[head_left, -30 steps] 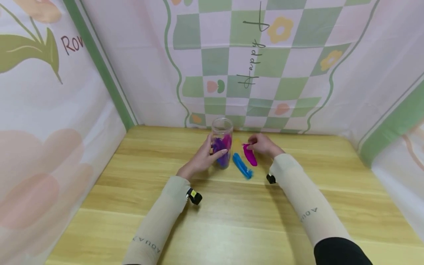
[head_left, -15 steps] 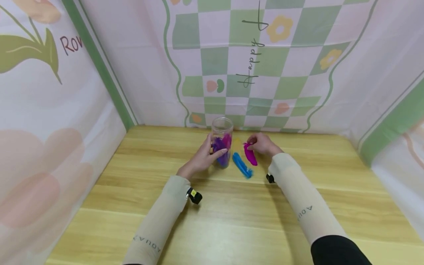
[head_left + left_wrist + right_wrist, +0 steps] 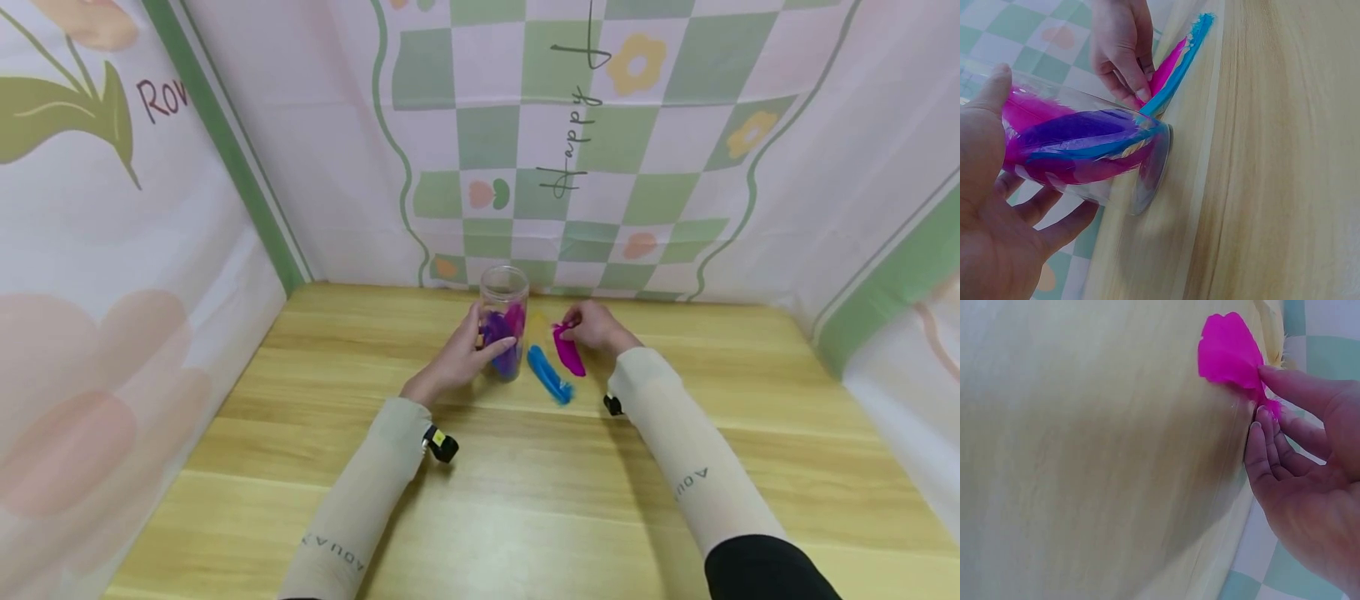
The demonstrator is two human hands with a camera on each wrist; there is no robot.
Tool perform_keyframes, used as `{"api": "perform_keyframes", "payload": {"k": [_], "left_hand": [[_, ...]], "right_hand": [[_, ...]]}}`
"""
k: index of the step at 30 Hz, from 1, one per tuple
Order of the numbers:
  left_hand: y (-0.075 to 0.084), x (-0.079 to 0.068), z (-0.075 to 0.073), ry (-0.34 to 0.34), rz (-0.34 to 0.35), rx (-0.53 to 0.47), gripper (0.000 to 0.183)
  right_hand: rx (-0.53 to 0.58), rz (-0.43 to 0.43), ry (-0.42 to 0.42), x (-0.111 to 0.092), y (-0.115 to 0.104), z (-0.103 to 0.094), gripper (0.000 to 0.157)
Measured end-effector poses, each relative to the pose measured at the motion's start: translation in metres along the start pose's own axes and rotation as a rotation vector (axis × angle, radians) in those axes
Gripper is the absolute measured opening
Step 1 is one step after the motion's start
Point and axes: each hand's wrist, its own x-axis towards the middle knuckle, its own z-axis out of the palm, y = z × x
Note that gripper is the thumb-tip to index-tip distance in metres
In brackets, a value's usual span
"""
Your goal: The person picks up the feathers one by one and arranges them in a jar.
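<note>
A clear jar (image 3: 504,287) stands upright near the table's back edge, with no lid on its mouth. Inside it are several feathers (image 3: 1079,134) in purple, pink and blue. My left hand (image 3: 459,354) grips the jar from its left side, thumb across the front. To the right, my right hand (image 3: 596,327) pinches a magenta feather (image 3: 1229,353) by one end between thumb and fingers. Between the jar and that feather lies a blue feather (image 3: 550,377) on the table. Behind it a yellow feather (image 3: 538,327) blends into the wood.
The wooden table (image 3: 480,500) stretches toward the front and both sides. A checkered cloth (image 3: 585,150) hangs right behind the table's back edge. Another printed cloth (image 3: 112,292) hangs at the left. A small black camera (image 3: 442,447) sits on the left wrist.
Almost nothing differs. The magenta feather and the right hand have shifted very slightly; the left hand stays around the jar.
</note>
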Motion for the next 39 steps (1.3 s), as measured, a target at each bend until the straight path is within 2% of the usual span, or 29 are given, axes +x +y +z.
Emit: {"api": "perform_keyframes", "payload": {"k": [5,13,19,24,31,39], "left_hand": [[0.0,0.0,0.001,0.003,0.004,-0.004,0.067],[-0.001,-0.003,0.001,-0.012,-0.008,-0.01,0.071],[0.0,-0.001,0.001,-0.006,-0.009,-0.002,0.066],[0.0,-0.001,0.001,-0.008,-0.005,0.002,0.067],[0.001,-0.001,0.0,-0.005,-0.004,0.005,0.068],[0.002,-0.001,0.001,-0.008,-0.005,0.003,0.069]], "right_hand": [[-0.005,0.016,0.013,-0.001,-0.001,0.0,0.029],[-0.006,0.092,0.028,-0.002,-0.005,0.001,0.032],[0.02,0.097,0.044,-0.002,-0.005,0.002,0.03],[0.11,0.114,0.03,-0.003,-0.003,0.002,0.03],[0.271,0.123,-0.067,-0.007,0.001,-0.005,0.035],[0.468,0.134,-0.131,-0.009,0.007,-0.012,0.045]]}}
